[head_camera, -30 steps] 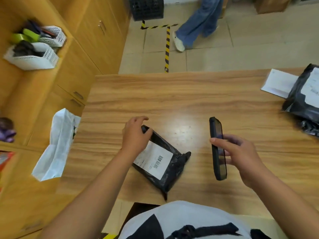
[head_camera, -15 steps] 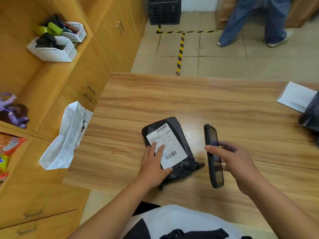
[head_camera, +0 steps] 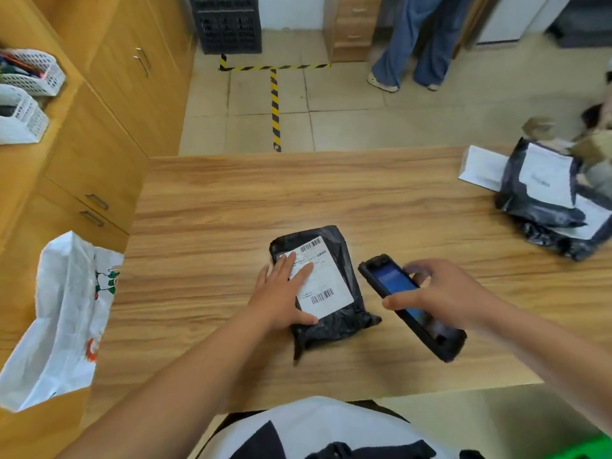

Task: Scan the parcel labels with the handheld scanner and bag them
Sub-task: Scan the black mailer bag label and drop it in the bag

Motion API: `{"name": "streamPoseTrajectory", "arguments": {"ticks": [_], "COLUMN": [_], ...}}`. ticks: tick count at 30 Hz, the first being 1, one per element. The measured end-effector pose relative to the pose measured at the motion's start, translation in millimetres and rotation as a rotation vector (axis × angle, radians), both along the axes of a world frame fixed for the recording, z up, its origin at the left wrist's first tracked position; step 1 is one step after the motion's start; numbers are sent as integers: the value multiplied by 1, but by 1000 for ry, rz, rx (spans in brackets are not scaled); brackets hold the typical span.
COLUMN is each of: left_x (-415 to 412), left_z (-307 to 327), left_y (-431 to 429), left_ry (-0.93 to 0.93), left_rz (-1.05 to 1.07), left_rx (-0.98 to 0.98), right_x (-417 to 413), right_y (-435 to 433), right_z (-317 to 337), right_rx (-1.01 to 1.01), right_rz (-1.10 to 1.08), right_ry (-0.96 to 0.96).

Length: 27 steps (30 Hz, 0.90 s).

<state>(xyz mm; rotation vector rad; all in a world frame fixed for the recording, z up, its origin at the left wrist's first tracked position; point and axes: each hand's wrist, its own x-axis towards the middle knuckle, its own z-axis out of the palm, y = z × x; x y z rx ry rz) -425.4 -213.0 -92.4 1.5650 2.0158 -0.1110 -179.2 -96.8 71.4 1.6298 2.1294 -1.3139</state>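
The wooden tabletop point(head_camera: 215, 200) fills mid-frame, with a white plastic bag point(head_camera: 63, 309) beside its left edge at lower left. At centre lies the black parcel point(head_camera: 337, 326), label point(head_camera: 328, 286) up, and the left hand point(head_camera: 281, 296) presses flat on it, grip apart. Just right of the parcel, the right hand point(head_camera: 443, 293) has its grip clamped round the handheld scanner point(head_camera: 394, 286).

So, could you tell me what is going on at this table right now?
A person is handling a black parcel on the wooden table. The left hand presses flat on its white label. The right hand grips the handheld scanner, screen lit, just right of the parcel. More black parcels lie at the far right, and a white bag sits off the table's left edge.
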Motion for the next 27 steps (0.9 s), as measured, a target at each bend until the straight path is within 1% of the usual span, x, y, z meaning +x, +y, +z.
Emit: {"name": "streamPoseTrajectory", "arguments": {"ticks": [3,5,7,9,12,17,21,27], "left_x": [-5,-2,0,0,-7,-16,-19,-22], "left_z": [2,5,8,8,5,-4,-7,-6], "left_y": [12,19,26,31,33,31,34,38], "left_ry": [19,65,123,148,101,-17,-41,-14], "left_rz": [-72,-110,-157,-196,-227,-255,-297,-353], "left_rx": [-32,-72,-89,-63,-30,-11,-10,-11], "right_x": [-11,-19,-27,-34,-43,-53,-58,-59], "right_y": [-6,-10,-17,-26,-38,-59,-73,-86], "right_z": [11,19,25,29,33,35,31,33], "right_rx": [13,46,112,187,214,138,108,124], "right_rz": [158,247,341,398,403,358,339,270], "right_ry": [-196,-313,-428,-506,-572,-667,-731,-728]}}
